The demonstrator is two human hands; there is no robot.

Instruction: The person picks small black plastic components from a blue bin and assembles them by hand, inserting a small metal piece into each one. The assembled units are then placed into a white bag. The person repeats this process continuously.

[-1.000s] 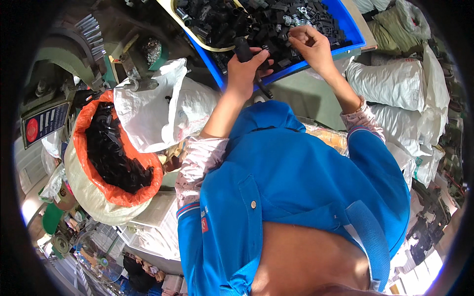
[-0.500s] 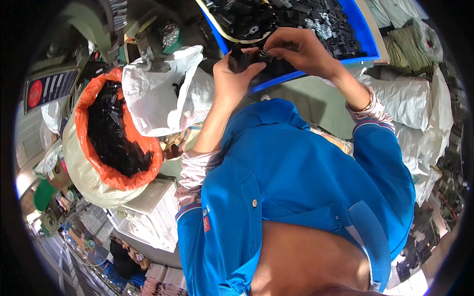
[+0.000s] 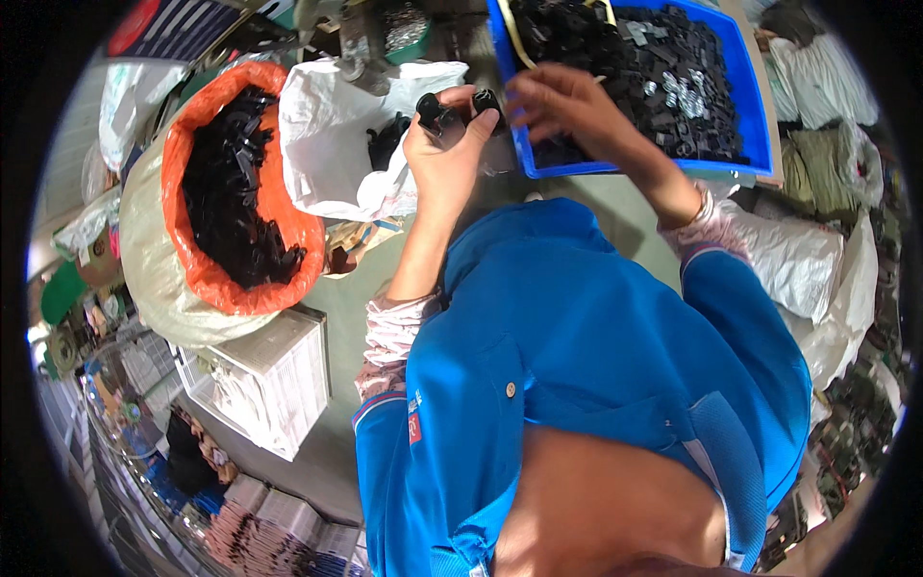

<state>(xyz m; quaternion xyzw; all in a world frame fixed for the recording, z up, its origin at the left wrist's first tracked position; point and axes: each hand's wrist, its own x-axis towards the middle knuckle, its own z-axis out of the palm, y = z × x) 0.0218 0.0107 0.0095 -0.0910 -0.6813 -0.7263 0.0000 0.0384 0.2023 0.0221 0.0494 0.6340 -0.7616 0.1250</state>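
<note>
My left hand [image 3: 448,142] grips a small black plastic part [image 3: 440,112] above the gap between a white plastic bag [image 3: 338,135] and a blue bin [image 3: 630,165]. A second black piece [image 3: 486,100] sits at its fingertips. My right hand [image 3: 565,104] hovers over the near left corner of the blue bin, fingers curled and apart, touching the heap of black plastic parts [image 3: 625,67]. I cannot tell whether it holds any of them. Both forearms rise from blue sleeves.
An orange-lined sack [image 3: 236,188] full of black parts stands at the left. A white crate [image 3: 269,380] sits below it. White and grey filled bags [image 3: 798,260] lie at the right. A metal machine part [image 3: 361,38] stands at the top.
My left hand has carried the black part leftward, out of the blue bin toward the white bag. My right hand has separated from it and stays over the bin's corner. The view shifted left.
</note>
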